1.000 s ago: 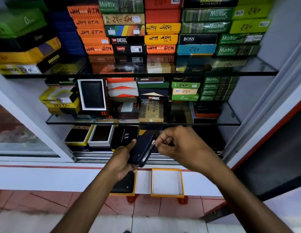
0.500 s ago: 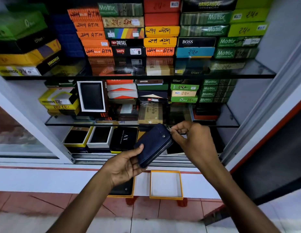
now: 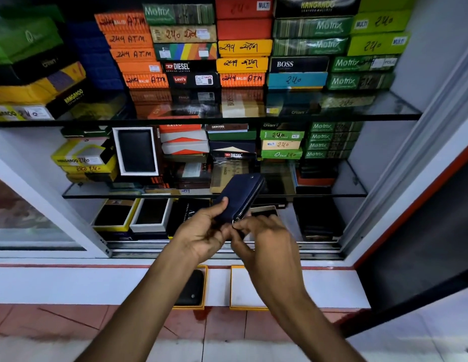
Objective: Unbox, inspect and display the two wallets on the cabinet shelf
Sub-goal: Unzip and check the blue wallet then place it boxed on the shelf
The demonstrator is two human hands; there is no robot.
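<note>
A navy blue zip wallet (image 3: 240,195) is held up in front of the lower glass shelf (image 3: 332,195). My left hand (image 3: 201,231) grips its lower left side, thumb on the face. My right hand (image 3: 264,239) pinches the zipper pull at the wallet's lower corner. On the white ledge below, a black wallet (image 3: 192,288) lies in a yellow-rimmed box (image 3: 204,286), partly hidden by my left forearm. Beside it sits a second yellow-rimmed box (image 3: 240,286), white inside with nothing in it.
The cabinet holds stacked wallet boxes on an upper glass shelf (image 3: 400,111) and the lower one. An open white-framed box with a black wallet (image 3: 136,151) stands upright. More open boxes (image 3: 152,215) sit on the bottom level. The sliding door frame (image 3: 44,194) is at left.
My right hand went from the wallet's upper end down along the zipper to its lower corner. The wallet rose and tilted more upright in my left hand.
</note>
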